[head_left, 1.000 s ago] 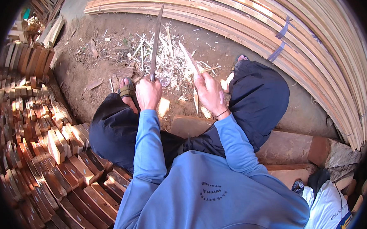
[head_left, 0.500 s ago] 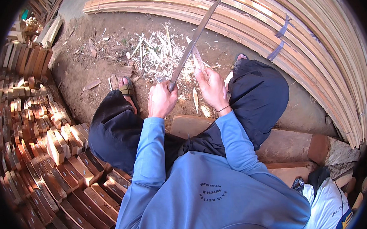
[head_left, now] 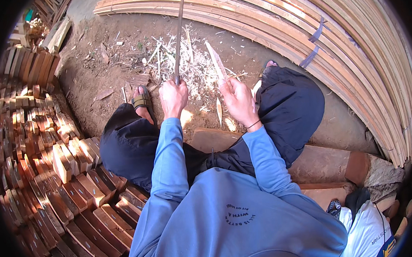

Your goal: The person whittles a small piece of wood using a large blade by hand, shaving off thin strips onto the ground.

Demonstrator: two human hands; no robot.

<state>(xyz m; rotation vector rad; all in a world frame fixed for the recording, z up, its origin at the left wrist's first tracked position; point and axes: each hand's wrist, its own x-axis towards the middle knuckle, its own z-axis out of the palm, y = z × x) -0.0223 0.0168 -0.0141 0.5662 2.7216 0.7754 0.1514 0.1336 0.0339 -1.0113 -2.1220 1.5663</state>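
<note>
My left hand [head_left: 173, 98] is closed round the handle of a machete [head_left: 179, 46], its long dark blade pointing away from me toward the upper edge. In my right hand [head_left: 239, 101], closed as well, is the near end of a flat wooden stake [head_left: 215, 59]. The stake's far end is cut to a point and pale where the wood is bare. Blade and stake are apart, with a hand's width or more between them. Below both lie pale wood shavings [head_left: 191, 73] on the dirt. The lower end of the stake is hidden by my fingers.
Stacked short boards [head_left: 74, 200] fill the left side. Long bundled wooden strips [head_left: 303, 35] lie across the far right, tied with purple bands. A small pointed offcut [head_left: 219, 111] rests between my hands on the ground. A white bag [head_left: 367, 227] is at the lower right.
My left hand has swung the machete left, away from the stake; its blade now points nearly straight ahead instead of crossing the stake. The right hand with the stake has hardly moved.
</note>
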